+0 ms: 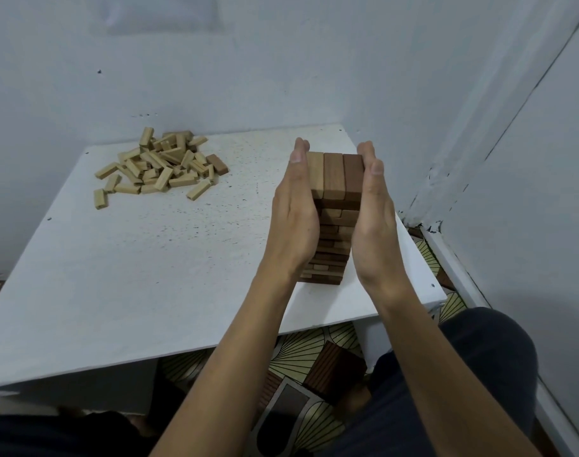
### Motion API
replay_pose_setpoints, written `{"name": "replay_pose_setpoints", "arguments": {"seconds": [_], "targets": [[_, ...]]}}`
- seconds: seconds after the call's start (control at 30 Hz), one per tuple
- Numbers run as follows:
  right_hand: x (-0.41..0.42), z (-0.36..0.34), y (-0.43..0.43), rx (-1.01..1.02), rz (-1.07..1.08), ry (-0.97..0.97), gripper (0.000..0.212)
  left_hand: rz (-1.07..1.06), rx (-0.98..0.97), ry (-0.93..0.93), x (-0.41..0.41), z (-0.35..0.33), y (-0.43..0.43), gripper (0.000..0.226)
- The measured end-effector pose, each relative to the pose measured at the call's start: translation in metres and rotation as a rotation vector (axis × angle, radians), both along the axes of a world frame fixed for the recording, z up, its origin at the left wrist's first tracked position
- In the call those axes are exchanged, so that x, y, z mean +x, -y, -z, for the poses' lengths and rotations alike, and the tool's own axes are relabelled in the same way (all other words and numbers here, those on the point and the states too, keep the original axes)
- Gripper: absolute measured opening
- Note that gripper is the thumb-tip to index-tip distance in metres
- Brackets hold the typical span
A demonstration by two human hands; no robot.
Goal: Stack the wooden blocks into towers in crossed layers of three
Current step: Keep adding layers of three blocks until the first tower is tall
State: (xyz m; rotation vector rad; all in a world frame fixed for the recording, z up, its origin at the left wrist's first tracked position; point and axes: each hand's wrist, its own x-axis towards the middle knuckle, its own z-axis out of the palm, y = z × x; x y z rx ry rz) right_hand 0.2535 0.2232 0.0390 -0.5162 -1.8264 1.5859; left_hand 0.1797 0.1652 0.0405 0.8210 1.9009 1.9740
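Nearest you: dark-clothed knees. Below the table edge is a floor covering with a cream fan pattern, and a ribbed dark brown box lies on it.

Your forearms reach forward over the near right part of the white speckled tabletop. Your left hand and right hand stand on edge, fingers straight and together. The palms lie flat against opposite sides of the tall tower of mixed pale and dark brown wooden blocks. Neither hand curls round anything; both are flat, pressing or steadying, with nothing grasped.

The tower stands on the right part of the tabletop, near its right edge. Its top layer is three blocks side by side, one pale and two brown, running away from you. The layers below alternate direction. Some block ends on the near face sit slightly in or out, so squaring up looks like the step in hand.

Handling, by judgement: the blocks are small, rigid, light and smooth-faced, and likely slide on each other easily. Only its own weight holds the tower together. Press gently and evenly from both sides at once, since a one-sided push could skew or topple it. Take loose blocks by their long sides, with your fingertips.

Far left corner: a loose heap of pale wooden blocks, with one dark brown block at its right edge, well apart from the tower. Plenty is left to stack. Beyond are grey-white walls.
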Motion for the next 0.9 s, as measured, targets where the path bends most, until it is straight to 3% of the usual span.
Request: {"name": "replay_pose_setpoints", "arguments": {"seconds": [0.43,0.63,0.77,0.9], "targets": [[0.0,0.009,-0.003,-0.014,0.032,0.004,0.077,0.019,0.028,0.037,-0.003,0.006,0.0,0.068],[-0.001,0.023,-0.003,-0.074,0.033,-0.01,0.084,0.056,0.048,0.122,-0.002,0.013,0.002,0.072],[-0.006,0.03,-0.004,-0.091,0.011,-0.029,0.1,0.078,0.067,0.11,-0.004,0.02,-0.001,0.082],[-0.007,0.032,-0.004,-0.108,0.0,-0.032,0.1,0.085,0.083,0.11,-0.005,0.022,-0.003,0.086]]}}
